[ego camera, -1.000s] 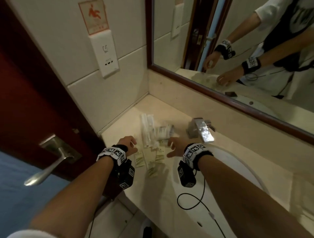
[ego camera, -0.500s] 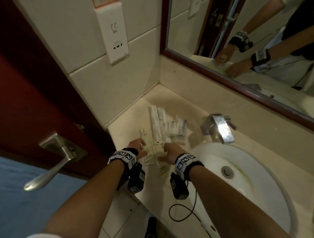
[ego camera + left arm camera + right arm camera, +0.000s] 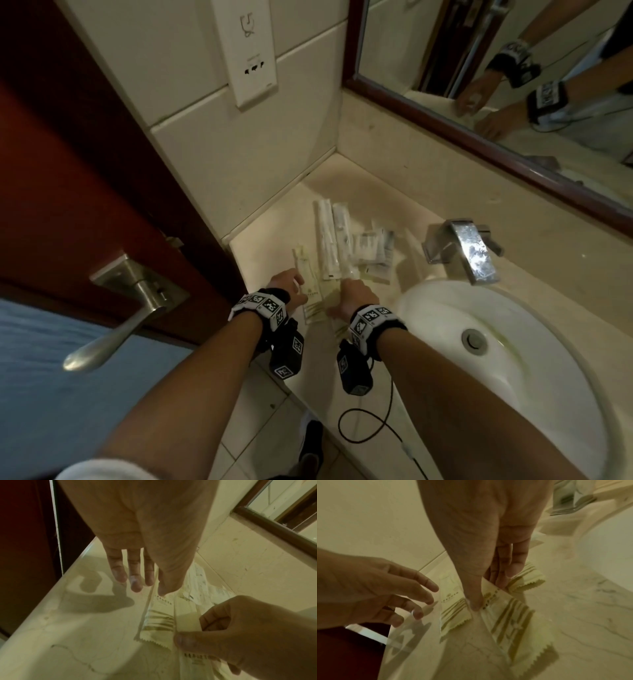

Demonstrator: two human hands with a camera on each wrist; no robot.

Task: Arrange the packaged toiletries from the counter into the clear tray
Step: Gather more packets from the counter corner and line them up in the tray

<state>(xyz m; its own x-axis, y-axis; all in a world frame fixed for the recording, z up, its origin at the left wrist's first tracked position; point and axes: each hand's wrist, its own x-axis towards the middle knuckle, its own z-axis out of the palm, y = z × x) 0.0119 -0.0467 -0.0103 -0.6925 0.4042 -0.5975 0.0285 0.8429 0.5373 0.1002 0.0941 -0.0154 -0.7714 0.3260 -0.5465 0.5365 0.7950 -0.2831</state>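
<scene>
the right hand (image 3: 481,563) pinches a yellow striped sachet (image 3: 510,618) that overlaps others; lifting could drag neighbours off the counter (image 3: 274,253). the left hand (image 3: 137,555) hovers, fingers spread and holding nothing.

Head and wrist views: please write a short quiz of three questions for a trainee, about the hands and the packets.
1. True or false: the left hand grips the faucet.
2. The right hand pinches: A) a yellow striped sachet; B) a towel; C) a soap bar.
3. Fill in: the long white packets lie on the ____.
Key: 1 false, its fingers are straight; 2 A; 3 counter.
</scene>
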